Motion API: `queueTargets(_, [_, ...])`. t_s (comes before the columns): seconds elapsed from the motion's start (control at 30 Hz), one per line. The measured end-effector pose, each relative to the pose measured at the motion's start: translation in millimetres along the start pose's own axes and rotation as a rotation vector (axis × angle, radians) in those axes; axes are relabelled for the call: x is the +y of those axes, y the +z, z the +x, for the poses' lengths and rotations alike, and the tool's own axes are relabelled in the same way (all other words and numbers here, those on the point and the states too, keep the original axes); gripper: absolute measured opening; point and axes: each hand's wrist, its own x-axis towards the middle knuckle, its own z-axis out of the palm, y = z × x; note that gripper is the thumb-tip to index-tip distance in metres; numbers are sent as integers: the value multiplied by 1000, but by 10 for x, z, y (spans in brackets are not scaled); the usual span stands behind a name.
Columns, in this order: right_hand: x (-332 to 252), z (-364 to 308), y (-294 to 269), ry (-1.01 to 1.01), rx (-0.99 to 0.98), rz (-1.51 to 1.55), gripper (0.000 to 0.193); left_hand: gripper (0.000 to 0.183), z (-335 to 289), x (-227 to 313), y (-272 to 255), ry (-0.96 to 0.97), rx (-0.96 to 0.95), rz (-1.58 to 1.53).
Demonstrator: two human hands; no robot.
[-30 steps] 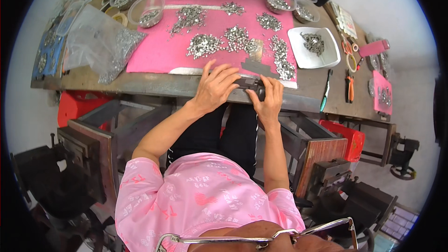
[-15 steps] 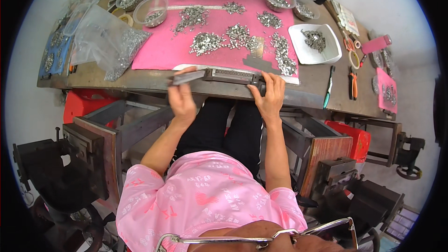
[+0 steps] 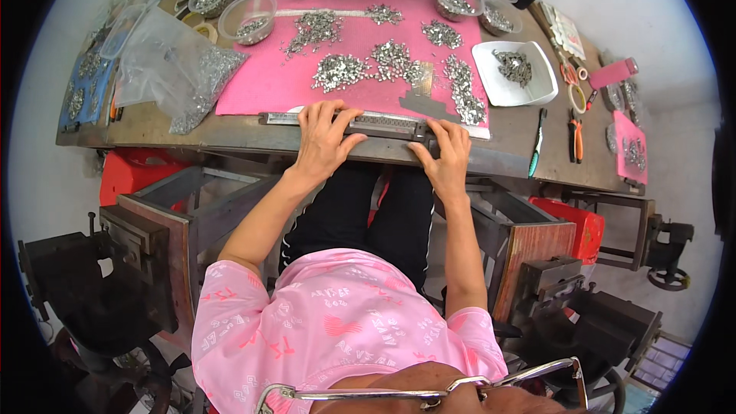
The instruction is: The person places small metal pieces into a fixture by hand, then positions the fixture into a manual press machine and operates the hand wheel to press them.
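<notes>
A long dark metal jig (image 3: 383,124) with a slotted, patterned strip lies along the near edge of the table. My left hand (image 3: 326,142) grips it left of the middle, fingers over the top and thumb on the near side. A flat bar (image 3: 278,118) sticks out to the left from beneath those fingers, in line with the jig. At the right end, my right hand (image 3: 445,155) is closed round the jig, thumb toward me and fingers over the far side. Just beyond lie grey flat plates (image 3: 431,106) and heaps of small shiny metal pieces (image 3: 341,72) on a pink mat (image 3: 261,92).
A white dish (image 3: 537,93) with metal pieces stands at the right, near a toothbrush (image 3: 538,142) and orange-handled pliers (image 3: 575,138). Left is a plastic bag of pieces (image 3: 207,84). Clear tubs (image 3: 249,19) line the back. Vises (image 3: 134,249) flank me below the table.
My left hand has moved right, from the raised, tilted bar down onto the jig. The bar now lies level in line with it. My right hand stays at the right end.
</notes>
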Motion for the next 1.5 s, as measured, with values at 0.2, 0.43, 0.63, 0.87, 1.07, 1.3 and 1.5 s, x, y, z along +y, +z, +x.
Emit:
queueTargets(0.2, [41,305,10,-232,-95,-67,15,53,-9,-77,100,-24,-12,-57])
queueTargets(0.43, [96,536,-50,-513,-149,-147,17,51,25,-50,133,-13,38,-74])
queueTargets(0.63, [611,1087,-470,-294,181,-372,19,43,-12,-27,57,-19,-7,-45])
queueTargets(0.87, [948,767,-419,-21,13,-204,14,46,10,-18,44,23,-44,-26])
queueTargets(1.07, [885,933,-66,7,-41,-121,9,25,561,143,138,140,62,-131])
queueTargets(1.3, [990,1118,265,91,-109,-148,8,10,1459,4,849,269,-33,-115])
queueTargets(1.5, [906,1169,391,41,-113,-282,11,11,1805,-20,1329,282,-140,-58])
